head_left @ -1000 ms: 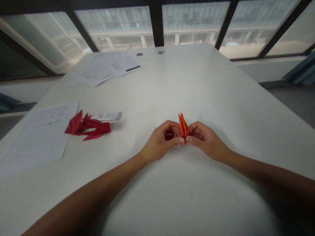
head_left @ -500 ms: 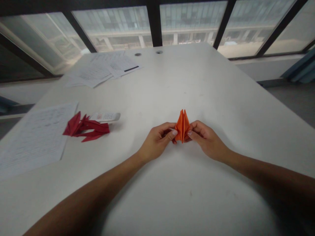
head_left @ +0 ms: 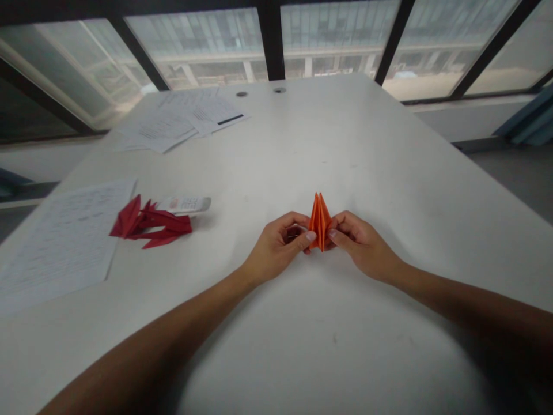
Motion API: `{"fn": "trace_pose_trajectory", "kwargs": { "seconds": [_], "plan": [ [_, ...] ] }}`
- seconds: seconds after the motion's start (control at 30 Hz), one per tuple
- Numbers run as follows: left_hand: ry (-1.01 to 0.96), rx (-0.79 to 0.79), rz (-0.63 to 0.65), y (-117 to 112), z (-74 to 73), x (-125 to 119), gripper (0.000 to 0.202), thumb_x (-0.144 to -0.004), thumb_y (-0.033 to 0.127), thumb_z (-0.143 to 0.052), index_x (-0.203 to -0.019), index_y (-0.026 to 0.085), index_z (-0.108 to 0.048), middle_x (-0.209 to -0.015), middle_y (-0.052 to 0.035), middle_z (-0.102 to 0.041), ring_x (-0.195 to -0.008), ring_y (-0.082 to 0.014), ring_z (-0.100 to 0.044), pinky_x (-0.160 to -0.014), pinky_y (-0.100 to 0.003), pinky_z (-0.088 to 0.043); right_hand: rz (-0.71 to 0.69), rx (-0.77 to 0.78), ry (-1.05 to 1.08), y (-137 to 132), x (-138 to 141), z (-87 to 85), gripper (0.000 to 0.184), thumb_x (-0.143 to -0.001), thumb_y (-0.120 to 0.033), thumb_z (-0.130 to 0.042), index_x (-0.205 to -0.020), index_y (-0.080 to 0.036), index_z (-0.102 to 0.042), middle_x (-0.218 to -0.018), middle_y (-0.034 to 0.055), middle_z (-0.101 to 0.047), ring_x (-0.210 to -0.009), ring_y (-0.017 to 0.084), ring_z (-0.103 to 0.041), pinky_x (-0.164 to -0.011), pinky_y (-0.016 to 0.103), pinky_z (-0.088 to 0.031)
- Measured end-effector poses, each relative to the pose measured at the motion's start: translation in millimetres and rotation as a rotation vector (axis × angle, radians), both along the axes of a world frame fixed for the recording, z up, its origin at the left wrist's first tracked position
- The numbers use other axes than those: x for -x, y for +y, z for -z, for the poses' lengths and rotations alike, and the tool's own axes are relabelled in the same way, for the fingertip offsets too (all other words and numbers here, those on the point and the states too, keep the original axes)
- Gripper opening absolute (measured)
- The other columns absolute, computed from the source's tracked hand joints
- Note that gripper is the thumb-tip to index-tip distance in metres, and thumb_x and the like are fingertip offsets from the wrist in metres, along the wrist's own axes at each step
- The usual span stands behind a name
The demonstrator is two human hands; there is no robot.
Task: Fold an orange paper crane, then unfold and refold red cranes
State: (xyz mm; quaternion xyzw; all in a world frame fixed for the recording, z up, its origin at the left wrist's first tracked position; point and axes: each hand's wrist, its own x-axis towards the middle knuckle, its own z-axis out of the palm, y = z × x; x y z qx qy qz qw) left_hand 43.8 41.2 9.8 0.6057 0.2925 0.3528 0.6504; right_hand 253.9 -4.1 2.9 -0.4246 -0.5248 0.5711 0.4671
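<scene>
Currently, folded orange paper (head_left: 320,222) sits just right of the middle of the frame, points toward the top edge, its layers slightly fanned and held close over the white table (head_left: 280,346). Left hand (head_left: 280,246): grasping the paper's left side, thumb on the near face, other fingers curled behind and partly hidden. Right hand (head_left: 363,245): grasping the right side in a matching pinch, thumb on the lower right flap. Whether the bottom edge touches the tabletop cannot be told. Handling, as judged: very light, needing almost no grip force; thin and bendable in a single layer, stiffer along the stacked creases; unlikely to slip from dry fingertips, but easily crushed, dented or torn at the narrow tips. Best hold would be low on the broad sides, where several layers lie together, with flat thumb pressure; the two upper points look too slender to pull on. Surroundings: folded red paper (head_left: 171,221) at centre left, partly over a printed sheet (head_left: 64,242); a white printed object (head_left: 190,204), kind unclear, lies directly behind it. Loose papers (head_left: 173,124) overlap in the upper left, well apart from both hands.
</scene>
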Motion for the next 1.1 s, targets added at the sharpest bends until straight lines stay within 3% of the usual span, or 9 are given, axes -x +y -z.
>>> {"fn": "trace_pose_trajectory", "kwargs": {
  "seconds": [0.13, 0.33, 0.5, 0.67, 0.9, 1.1],
  "plan": [
    [0.023, 0.018, 0.017, -2.7, 0.8, 0.1, 0.03, -0.085, 0.034, -0.082, -0.093, 0.015, -0.06, -0.086, -0.0041, -0.071, -0.075, -0.0136, -0.067, -0.069, -0.027, -0.054, 0.056, 0.003, 0.012, -4.1, 2.1, 1.9, 0.017, -0.091, -0.026, -0.073, -0.093, -0.023, -0.056, -0.086, -0.002, -0.069, -0.076, 0.014, -0.068, -0.072, 0.03, -0.056],
    [0.083, -0.011, 0.053, -4.2, 4.0, -1.5, 0.037, -0.082, 0.03, -0.085, -0.105, 0.016, -0.06, -0.103, -0.0066, -0.072, -0.09, -0.0179, -0.07, -0.082, -0.033, -0.056, 0.149, -0.062, -0.152, -9.9, 3.6, 5.1, 0.023, -0.088, -0.033, -0.078, -0.09, -0.023, -0.056, -0.08, -0.0029, -0.065, -0.069, 0.013, -0.063, -0.065, 0.028, -0.052],
    [0.043, -0.007, 0.011, -0.7, 0.4, -3.2, 0.034, -0.086, 0.034, -0.081, -0.105, 0.016, -0.059, -0.095, -0.0049, -0.07, -0.079, -0.0136, -0.065, -0.07, -0.027, -0.053, 0.117, -0.063, -0.091, -9.1, 2.8, 0.4, 0.018, -0.1, -0.042, -0.061, -0.1, -0.024, -0.059, -0.085, -0.0005, -0.067, -0.071, 0.014, -0.067, -0.068, 0.03, -0.055],
    [0.01, 0.007, -0.015, -0.3, -1.2, -4.3, 0.039, -0.084, 0.033, -0.083, -0.109, 0.015, -0.059, -0.094, -0.0049, -0.07, -0.075, -0.0129, -0.064, -0.066, -0.026, -0.053, 0.112, -0.017, -0.018, -8.0, 3.6, -0.4, 0.02, -0.097, -0.037, -0.066, -0.111, -0.026, -0.056, -0.085, -0.0019, -0.072, -0.068, 0.013, -0.067, -0.069, 0.031, -0.057],
    [0.046, 0.032, 0.0, -3.2, 2.0, -2.9, 0.049, -0.073, 0.037, -0.091, -0.102, 0.017, -0.056, -0.092, -0.0031, -0.069, -0.073, -0.013, -0.064, -0.059, -0.023, -0.052, 0.09, -0.08, -0.218, -8.9, 2.3, -2.3, 0.022, -0.102, -0.042, -0.056, -0.109, -0.023, -0.067, -0.092, 0.0033, -0.073, -0.081, 0.018, -0.071, -0.077, 0.034, -0.059],
    [0.118, 0.056, -0.077, -5.0, -2.1, -3.9, 0.053, -0.07, 0.045, -0.092, -0.098, 0.018, -0.056, -0.078, 0.001, -0.068, -0.055, -0.0104, -0.06, -0.046, -0.021, -0.049, 0.018, -0.134, -0.263, -9.2, -0.4, -0.5, 0.032, -0.094, -0.044, -0.071, -0.12, -0.026, -0.067, -0.108, 0.0061, -0.076, -0.095, 0.023, -0.073, -0.084, 0.037, -0.058]
  ]
}}
